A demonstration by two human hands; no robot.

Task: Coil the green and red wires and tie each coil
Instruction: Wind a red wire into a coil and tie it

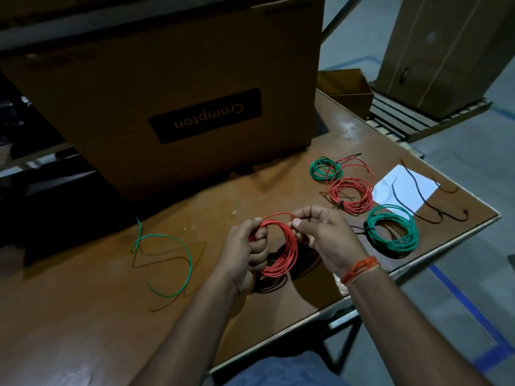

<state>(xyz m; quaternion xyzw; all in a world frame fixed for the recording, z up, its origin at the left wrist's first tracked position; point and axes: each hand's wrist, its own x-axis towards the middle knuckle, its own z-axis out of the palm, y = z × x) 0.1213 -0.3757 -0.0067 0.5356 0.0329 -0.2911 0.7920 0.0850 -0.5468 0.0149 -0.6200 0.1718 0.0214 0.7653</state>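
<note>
I hold a red wire coil upright above the brown table. My left hand grips its left side. My right hand pinches the loose red end at the coil's top right. A loose green wire lies curved on the table to the left. To the right lie a tied green coil, a tied red coil, a looser red coil and a small green coil.
A large cardboard box stands at the back of the table. Black tie strings and a white paper lie near the right corner. The table edge runs diagonally at right, with grey floor and more boxes beyond.
</note>
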